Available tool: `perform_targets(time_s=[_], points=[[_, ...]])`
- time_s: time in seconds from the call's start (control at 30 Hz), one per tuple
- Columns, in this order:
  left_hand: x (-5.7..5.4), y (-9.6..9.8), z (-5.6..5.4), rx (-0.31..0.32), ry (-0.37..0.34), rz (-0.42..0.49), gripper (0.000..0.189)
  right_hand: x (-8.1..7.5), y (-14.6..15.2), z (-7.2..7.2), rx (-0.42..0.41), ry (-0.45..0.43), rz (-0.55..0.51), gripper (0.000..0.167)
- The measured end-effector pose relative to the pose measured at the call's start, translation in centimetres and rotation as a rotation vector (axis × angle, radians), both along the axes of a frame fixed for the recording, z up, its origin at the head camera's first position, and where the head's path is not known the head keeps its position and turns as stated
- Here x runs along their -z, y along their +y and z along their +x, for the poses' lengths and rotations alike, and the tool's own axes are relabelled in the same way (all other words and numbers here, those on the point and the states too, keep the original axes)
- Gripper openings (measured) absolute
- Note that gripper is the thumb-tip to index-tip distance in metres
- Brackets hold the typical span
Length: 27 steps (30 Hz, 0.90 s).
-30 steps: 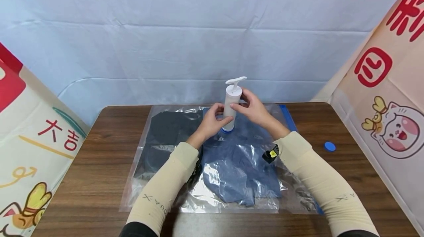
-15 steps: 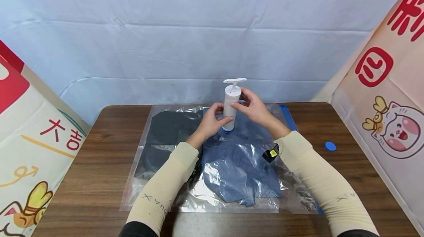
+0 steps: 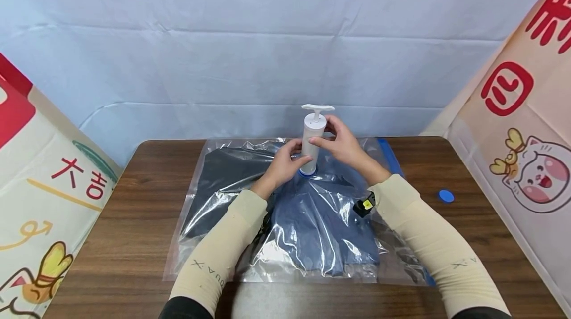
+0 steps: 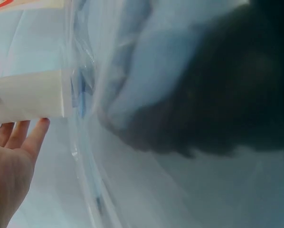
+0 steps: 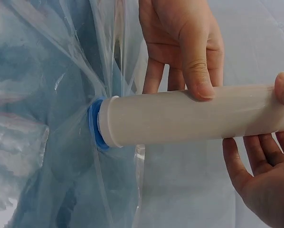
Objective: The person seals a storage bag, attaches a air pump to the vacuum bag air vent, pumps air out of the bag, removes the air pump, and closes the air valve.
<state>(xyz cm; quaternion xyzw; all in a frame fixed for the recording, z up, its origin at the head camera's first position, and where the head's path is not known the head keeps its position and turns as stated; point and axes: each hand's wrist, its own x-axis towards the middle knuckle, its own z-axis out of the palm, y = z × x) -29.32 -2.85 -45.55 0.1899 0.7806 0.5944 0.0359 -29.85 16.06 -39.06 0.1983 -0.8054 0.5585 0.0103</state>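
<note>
A white hand pump [image 3: 312,144] with a T-shaped handle [image 3: 317,108] stands nearly upright on the blue valve [image 5: 98,124] of a clear vacuum storage bag [image 3: 267,274]. My left hand [image 3: 284,164] holds the lower barrel between thumb and fingers. Higher up, on the other side, my right hand [image 3: 342,144] grips the barrel, thumb in front. A short length of shaft shows under the handle. Inside the bag lie dark folded cloth [image 3: 223,170] at left and blue folded cloth [image 3: 325,230] at right. Creases in the plastic run out from the valve.
The bag lies on a brown wooden table [image 3: 120,239]. A round blue cap [image 3: 446,196] sits on the wood to the right. A blue strip [image 3: 390,158] runs along the bag's right edge. Pale cloth [image 3: 250,61] hangs behind the table, with printed banners [image 3: 526,160] at the sides.
The bag's plastic has pulled up into sharp creases around the pump's base and over both cloths. The pump's handle has turned slightly. Both hands stay on the barrel.
</note>
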Motion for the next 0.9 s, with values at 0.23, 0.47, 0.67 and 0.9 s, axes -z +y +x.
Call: perform_targets(time_s=[0.23,0.47,0.67,0.9], points=[[0.3,0.0,-0.1,-0.008,0.006,-0.009,0.049,-0.3,0.2,-0.1,-0.033,-0.015,-0.016,0.051],[0.3,0.2,-0.2,-0.013,0.021,-0.001,0.046,-1.6,1.0,0.4,-0.068,-0.019,0.003,0.057],[0.3,0.4,-0.2,-0.015,0.002,-0.003,0.049,-3.6,1.8,0.0,-0.063,0.059,0.016,0.049],[-0.3,0.5,-0.1,-0.006,0.002,-0.028,0.058,-6.3,1.8,-0.3,-0.027,0.177,0.127,0.044]])
